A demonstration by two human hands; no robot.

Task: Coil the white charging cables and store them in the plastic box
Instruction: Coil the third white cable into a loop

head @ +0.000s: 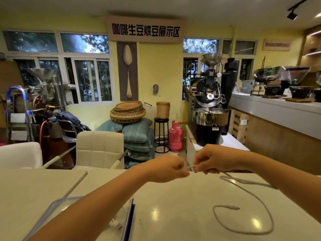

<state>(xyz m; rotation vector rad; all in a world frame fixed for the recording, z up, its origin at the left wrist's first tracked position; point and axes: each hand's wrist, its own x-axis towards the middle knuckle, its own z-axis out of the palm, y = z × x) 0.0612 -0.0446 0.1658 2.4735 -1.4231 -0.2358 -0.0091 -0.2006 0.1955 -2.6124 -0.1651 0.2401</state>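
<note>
Both of my hands are raised above the far edge of the white table. My left hand grips one part of a white charging cable, and my right hand pinches it a little further along; a short taut stretch runs between them. The cable's free length trails right and down onto the table and ends in a loose loop with its plug end lying flat. A clear plastic box with a blue rim sits at the lower left, partly hidden under my left forearm; another white cable with a USB plug lies in it.
Two cream padded chairs stand behind the table. Beyond are stacked cushions with woven baskets, a pink gas cylinder, a black coffee roaster and a long counter at the right.
</note>
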